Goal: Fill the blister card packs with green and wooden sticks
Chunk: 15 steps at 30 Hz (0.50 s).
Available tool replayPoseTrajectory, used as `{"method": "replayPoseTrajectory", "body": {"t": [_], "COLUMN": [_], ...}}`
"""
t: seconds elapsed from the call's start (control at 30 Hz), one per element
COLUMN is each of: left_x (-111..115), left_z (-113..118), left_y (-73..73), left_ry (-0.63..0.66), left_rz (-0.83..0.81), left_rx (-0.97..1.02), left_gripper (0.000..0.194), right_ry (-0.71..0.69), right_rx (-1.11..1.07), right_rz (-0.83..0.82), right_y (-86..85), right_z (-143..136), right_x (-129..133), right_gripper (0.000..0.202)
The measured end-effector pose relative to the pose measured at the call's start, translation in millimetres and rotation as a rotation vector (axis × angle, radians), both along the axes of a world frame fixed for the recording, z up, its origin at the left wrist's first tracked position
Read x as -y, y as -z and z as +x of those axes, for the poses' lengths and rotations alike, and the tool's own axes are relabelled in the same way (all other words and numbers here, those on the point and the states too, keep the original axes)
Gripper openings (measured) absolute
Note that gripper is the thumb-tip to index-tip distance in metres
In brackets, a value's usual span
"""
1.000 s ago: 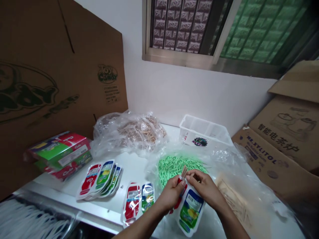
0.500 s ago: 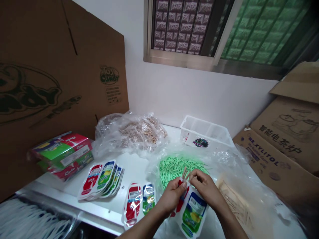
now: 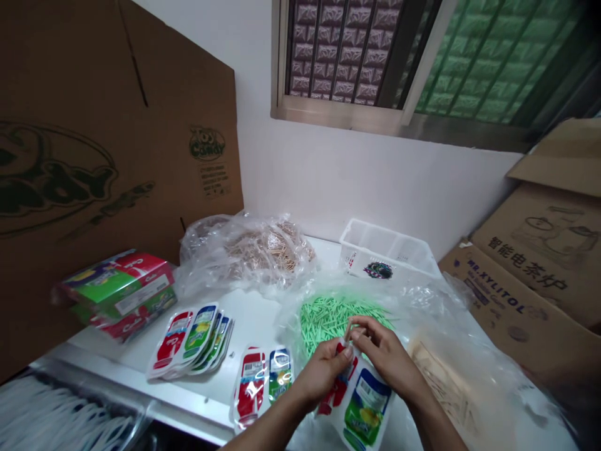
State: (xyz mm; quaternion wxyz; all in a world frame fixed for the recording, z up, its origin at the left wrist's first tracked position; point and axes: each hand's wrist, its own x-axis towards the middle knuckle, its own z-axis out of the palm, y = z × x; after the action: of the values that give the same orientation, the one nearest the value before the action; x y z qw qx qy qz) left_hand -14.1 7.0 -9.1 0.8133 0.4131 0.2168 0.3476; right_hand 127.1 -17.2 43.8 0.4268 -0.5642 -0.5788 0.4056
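Observation:
My left hand (image 3: 323,373) is closed on the top edge of a twin sachet pack (image 3: 369,407), one half red, the other green and blue. The pack hangs tilted below my hands. At its top, the fingers of my right hand (image 3: 382,354) pinch a thin pale brown stick (image 3: 348,328), which stands close to my left thumb. How far the stick goes into the pack is hidden by my fingers. Just beyond my hands lies a heap of light green sticks (image 3: 331,313) on clear plastic. Another twin sachet pack (image 3: 250,388) rests flat beside my left forearm.
A stack of twin packs (image 3: 200,338) and a wrapped carton (image 3: 141,285) sit left. A plastic bag of brown sticks (image 3: 267,247) and a white basket (image 3: 389,247) stand behind. Pale sticks (image 3: 444,388) lie right. Cardboard boxes (image 3: 188,94) flank both sides.
My right hand has shifted slightly left and up, its fingers closer around the sticks at the pack's top. The left hand stays nearly still with the pack.

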Motion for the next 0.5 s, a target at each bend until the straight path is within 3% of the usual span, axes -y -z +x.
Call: {"method": "replayPoseTrajectory", "body": {"t": [0.13,0.5], "left_x": [1.0,3.8], "left_z": [-2.4,-5.2], "left_y": [-2.9,-6.0], "left_ry": [0.042,0.085], "left_rz": [-0.013,0.000], "left_rx": [-0.005,0.021], "left_gripper": [0.041,0.044], "right_ry": [-0.060,-0.003], "right_rx": [0.008,0.133], "right_rz": [0.012,0.010], "right_y": [-4.0,-5.4], "right_z": [-1.4,1.7], "right_x": [-0.1,5.1], "right_gripper": [0.021,0.012]}}
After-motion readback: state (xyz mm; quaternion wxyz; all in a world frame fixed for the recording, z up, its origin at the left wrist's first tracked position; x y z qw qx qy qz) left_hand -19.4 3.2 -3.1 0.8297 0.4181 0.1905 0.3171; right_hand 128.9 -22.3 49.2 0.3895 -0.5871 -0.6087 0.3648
